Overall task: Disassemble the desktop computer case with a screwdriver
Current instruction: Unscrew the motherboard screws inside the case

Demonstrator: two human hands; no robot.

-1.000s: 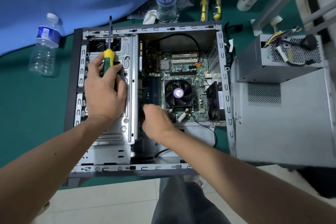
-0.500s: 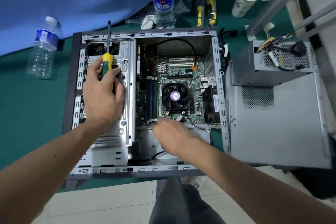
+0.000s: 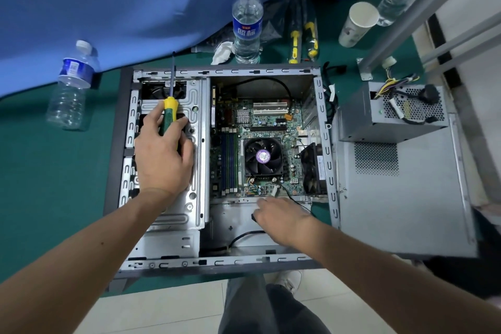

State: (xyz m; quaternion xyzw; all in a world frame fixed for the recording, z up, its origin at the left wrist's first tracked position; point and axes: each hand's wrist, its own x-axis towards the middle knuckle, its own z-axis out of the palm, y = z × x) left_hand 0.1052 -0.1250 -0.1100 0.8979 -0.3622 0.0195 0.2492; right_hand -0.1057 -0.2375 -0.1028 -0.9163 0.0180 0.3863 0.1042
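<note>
Left hand is gripping the screwdriver by its green-and-yellow handle, shaft pointing away from the person, palm resting on the drive cage. Right hand is hovering, fingers loosely curled, over the bare metal floor just below the motherboard; a black cable is running beside it, and I can't tell if the fingers are pinching it.

Computer case is lying open-side-up on the green mat, directly in front of the person. Removed power supply is sitting on the detached side panel, just right of the case.

Judging handling: the case is stiff sheet steel, probably heavy, edges likely sharp, so I'd be holding it by the folded rim or the cage, not raw cut-outs. The motherboard looks fragile; better handled by its edges, keeping the screwdriver tip off the traces. CPU fan blades and thin wires likely aren't taking any load.

Versus a second ago: the right hand is pulling back from the near edge of the motherboard, by the fan, toward the near wall of the case. The left hand and screwdriver are staying put on the cage.
</note>
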